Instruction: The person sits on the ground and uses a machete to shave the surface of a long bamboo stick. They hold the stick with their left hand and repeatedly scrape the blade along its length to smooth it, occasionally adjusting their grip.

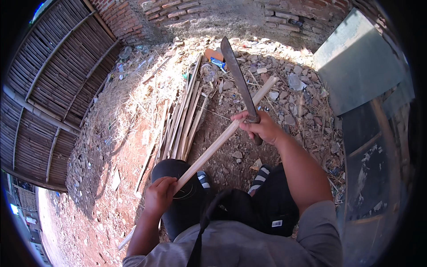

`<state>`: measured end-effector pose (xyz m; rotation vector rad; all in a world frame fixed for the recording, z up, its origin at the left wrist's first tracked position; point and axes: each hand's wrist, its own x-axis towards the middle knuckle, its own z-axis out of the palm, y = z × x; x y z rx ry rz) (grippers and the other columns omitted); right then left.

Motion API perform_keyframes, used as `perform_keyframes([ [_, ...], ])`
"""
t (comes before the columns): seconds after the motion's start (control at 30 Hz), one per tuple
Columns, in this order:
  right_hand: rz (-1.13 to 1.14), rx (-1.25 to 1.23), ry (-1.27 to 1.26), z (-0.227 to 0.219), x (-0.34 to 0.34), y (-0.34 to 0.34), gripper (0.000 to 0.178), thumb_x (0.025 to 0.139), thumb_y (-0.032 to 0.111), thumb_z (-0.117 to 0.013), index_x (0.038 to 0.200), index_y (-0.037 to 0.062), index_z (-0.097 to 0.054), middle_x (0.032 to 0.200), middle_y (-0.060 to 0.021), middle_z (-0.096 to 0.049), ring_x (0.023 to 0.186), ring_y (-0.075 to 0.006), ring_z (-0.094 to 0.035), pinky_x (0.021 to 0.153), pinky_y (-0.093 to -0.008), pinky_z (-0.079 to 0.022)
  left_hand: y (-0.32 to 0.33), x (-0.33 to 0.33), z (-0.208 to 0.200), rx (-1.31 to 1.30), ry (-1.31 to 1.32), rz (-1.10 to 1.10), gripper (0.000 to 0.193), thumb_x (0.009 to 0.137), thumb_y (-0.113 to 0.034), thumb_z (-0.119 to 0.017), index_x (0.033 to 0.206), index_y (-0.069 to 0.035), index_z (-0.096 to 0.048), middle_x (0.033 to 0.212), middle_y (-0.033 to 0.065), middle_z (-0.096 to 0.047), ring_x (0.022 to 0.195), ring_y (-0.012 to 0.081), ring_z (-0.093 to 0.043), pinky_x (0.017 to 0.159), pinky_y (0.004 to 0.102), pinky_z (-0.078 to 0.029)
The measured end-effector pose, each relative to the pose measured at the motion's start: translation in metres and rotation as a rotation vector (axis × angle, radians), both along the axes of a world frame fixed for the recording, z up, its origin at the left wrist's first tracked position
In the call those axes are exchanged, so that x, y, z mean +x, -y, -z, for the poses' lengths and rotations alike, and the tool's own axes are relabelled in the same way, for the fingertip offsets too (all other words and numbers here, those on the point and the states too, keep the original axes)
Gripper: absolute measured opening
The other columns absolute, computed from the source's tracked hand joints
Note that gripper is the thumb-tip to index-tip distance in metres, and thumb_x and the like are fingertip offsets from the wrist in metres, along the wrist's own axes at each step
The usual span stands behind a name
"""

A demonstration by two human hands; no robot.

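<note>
A pale split strip of wood or bamboo [215,147] runs slantwise across my lap, from lower left to upper right. At its near end, by my left knee, my left hand [161,193] is closed around it. My right hand [258,127] grips the handle of a machete [240,75] and also touches the strip with its fingers farther along. The machete's long dark blade points up and away, crossing the strip close to my right hand. Beyond my left knee lies a loose bundle of similar strips [180,120] on the ground.
A woven bamboo wall [53,80] stands at left, and a brick wall [187,15] closes the far side. Stones and rubble [289,102] cover the ground ahead. Grey sheets [360,66] and dark panels [369,169] lean at right. A blue wrapper [217,62] lies near the bundle.
</note>
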<state>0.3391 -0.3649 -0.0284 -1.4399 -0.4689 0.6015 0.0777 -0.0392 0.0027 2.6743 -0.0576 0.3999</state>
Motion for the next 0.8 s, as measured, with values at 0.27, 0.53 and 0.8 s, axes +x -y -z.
perform_keyframes([
  [0.27,-0.009,-0.009,0.043,-0.001,0.002,-0.001,0.035,0.094,0.026,-0.076,0.125,0.0082,-0.071,0.075,0.0016,-0.061,0.058,-0.0085,-0.056,0.055,-0.0267,-0.044,-0.102,-0.029,0.0,0.274,0.28,-0.521,0.01,0.092,-0.004,-0.071,0.102,-0.003,-0.07,0.097,0.0146,-0.073,0.076,0.0309,-0.072,0.065,0.04,-0.058],
  [0.53,0.055,-0.088,0.089,-0.002,-0.004,-0.012,0.04,0.093,0.031,-0.078,0.124,0.007,-0.07,0.081,-0.0007,-0.065,0.06,-0.0083,-0.058,0.055,-0.0267,-0.046,0.022,0.004,-0.031,0.187,0.088,-0.026,0.061,0.086,-0.025,-0.08,0.135,0.001,-0.055,0.122,0.0192,-0.064,0.105,0.0374,-0.064,0.091,0.0463,-0.052],
  [0.8,0.172,-0.168,0.607,-0.003,-0.016,-0.008,0.049,0.09,0.027,-0.081,0.133,0.01,-0.064,0.087,-0.0025,-0.068,0.068,-0.014,-0.064,0.066,-0.0319,-0.051,0.022,-0.012,0.005,0.162,-0.188,-0.202,0.024,0.092,-0.023,-0.073,0.096,-0.003,-0.061,0.084,0.0204,-0.067,0.081,0.0436,-0.067,0.069,0.0546,-0.052],
])
